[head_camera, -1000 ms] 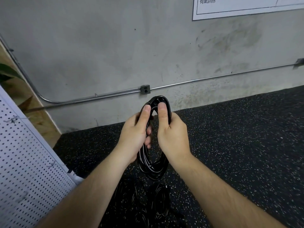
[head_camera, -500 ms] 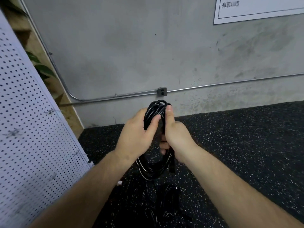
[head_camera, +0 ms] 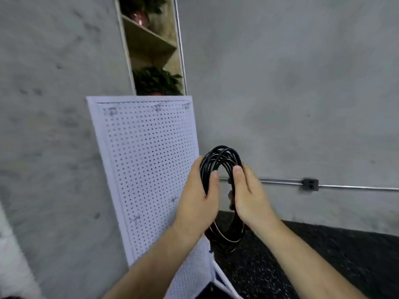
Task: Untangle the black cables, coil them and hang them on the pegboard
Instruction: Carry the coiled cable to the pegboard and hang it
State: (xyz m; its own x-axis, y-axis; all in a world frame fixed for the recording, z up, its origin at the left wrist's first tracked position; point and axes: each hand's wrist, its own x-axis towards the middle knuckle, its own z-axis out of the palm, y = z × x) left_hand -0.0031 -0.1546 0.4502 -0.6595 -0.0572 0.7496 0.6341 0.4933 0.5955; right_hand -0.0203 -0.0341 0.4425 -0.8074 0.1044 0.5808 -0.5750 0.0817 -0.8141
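A coiled black cable (head_camera: 220,157) stands upright between both hands at mid-frame. My left hand (head_camera: 199,201) grips the coil's left side, thumb across its strands. My right hand (head_camera: 248,196) holds the right side, thumb on the loop. The coil's lower part (head_camera: 226,236) hangs below the hands. The white pegboard (head_camera: 146,167) leans against the grey wall just left of the coil, with small metal hooks (head_camera: 157,107) along its top and lower down. The coil is beside the board's right edge, not on a hook.
A wooden shelf with green plants (head_camera: 155,80) rises behind the pegboard. A metal conduit with a grey box (head_camera: 310,184) runs along the wall at the right. Black speckled floor (head_camera: 323,262) lies at the lower right.
The view has swung left and up, bringing the pegboard to face me. Both hands have lifted the coil toward the board's right edge and spread the loop wider.
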